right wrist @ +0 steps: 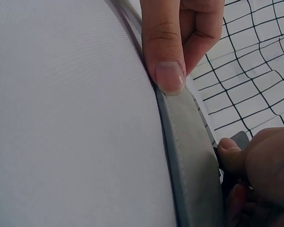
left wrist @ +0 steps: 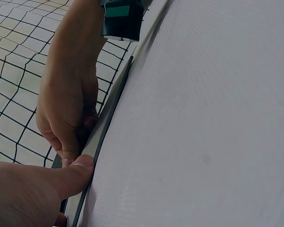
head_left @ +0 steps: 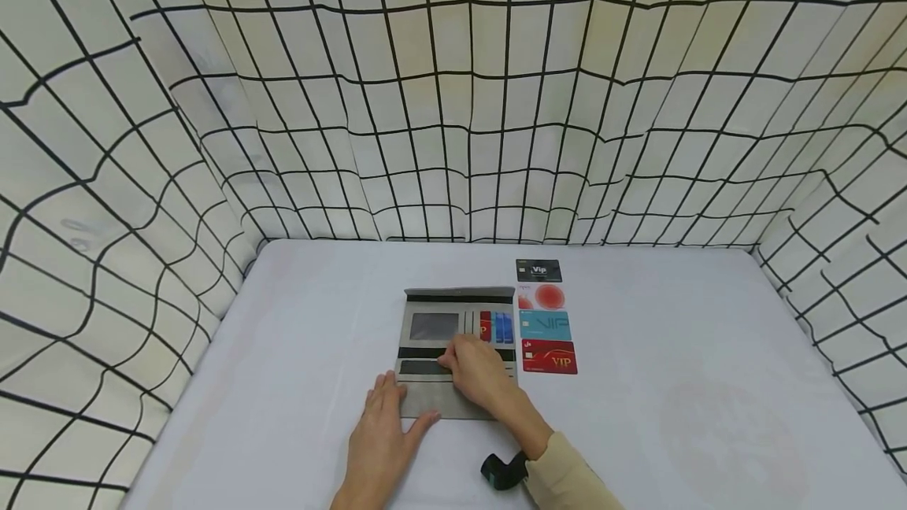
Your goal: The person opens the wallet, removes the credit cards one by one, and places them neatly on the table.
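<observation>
An unfolded grey wallet [head_left: 453, 400] lies on the white table, with dark bands, a window pocket [head_left: 434, 327] and slots. In its right-hand slots sit a red card [head_left: 485, 327] and blue cards [head_left: 503, 328]. My left hand [head_left: 383, 435] rests at its lower left corner, fingers extended; its thumb [left wrist: 80, 168] presses the near edge in the left wrist view. Over the middle of the wallet, my right hand [head_left: 478, 368] has curled fingers and pinches at the lower dark band. The hand hides whether a card is between those fingertips.
Right of the wallet stand four-sided cards in a column: black [head_left: 538, 271], white with red circles [head_left: 542, 297], teal [head_left: 545, 325] and red [head_left: 549, 356]. A black device [head_left: 503, 471] is at my right wrist. Black netting [head_left: 468, 132] hangs over white walls around the table [head_left: 673, 384].
</observation>
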`<control>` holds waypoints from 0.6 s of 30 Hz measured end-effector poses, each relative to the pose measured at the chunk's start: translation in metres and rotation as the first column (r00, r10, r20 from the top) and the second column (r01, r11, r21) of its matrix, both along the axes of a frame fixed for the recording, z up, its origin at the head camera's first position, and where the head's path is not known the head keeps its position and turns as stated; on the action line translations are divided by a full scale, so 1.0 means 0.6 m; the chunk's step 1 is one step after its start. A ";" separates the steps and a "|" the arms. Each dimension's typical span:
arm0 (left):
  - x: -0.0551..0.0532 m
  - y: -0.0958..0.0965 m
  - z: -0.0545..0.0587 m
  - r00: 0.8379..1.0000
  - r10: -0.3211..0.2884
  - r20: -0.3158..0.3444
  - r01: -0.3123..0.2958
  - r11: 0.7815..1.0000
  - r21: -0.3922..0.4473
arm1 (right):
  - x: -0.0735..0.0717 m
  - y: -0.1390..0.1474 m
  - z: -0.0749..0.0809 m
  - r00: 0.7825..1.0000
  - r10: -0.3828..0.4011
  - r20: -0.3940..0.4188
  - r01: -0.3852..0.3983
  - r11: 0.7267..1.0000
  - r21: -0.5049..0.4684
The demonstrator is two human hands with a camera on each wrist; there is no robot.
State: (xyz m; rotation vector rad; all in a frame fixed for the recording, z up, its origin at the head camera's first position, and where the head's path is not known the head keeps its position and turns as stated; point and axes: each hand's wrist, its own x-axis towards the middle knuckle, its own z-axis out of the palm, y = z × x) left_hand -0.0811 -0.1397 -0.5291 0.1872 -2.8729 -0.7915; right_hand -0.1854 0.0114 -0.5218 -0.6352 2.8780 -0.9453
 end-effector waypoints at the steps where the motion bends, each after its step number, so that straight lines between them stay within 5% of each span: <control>1: 0.000 0.000 0.000 1.000 -0.001 -0.004 0.001 1.000 -0.002 | -0.001 0.000 0.000 1.000 -0.003 0.000 0.003 1.000 0.000; 11: 0.001 -0.001 0.001 1.000 -0.001 0.014 0.001 1.000 -0.001 | -0.009 0.015 0.002 0.992 0.069 0.104 -0.058 0.993 -0.108; 18: -0.001 -0.001 -0.001 1.000 -0.003 0.003 0.003 1.000 0.013 | -0.008 0.012 0.002 0.994 0.027 0.106 -0.015 0.994 -0.110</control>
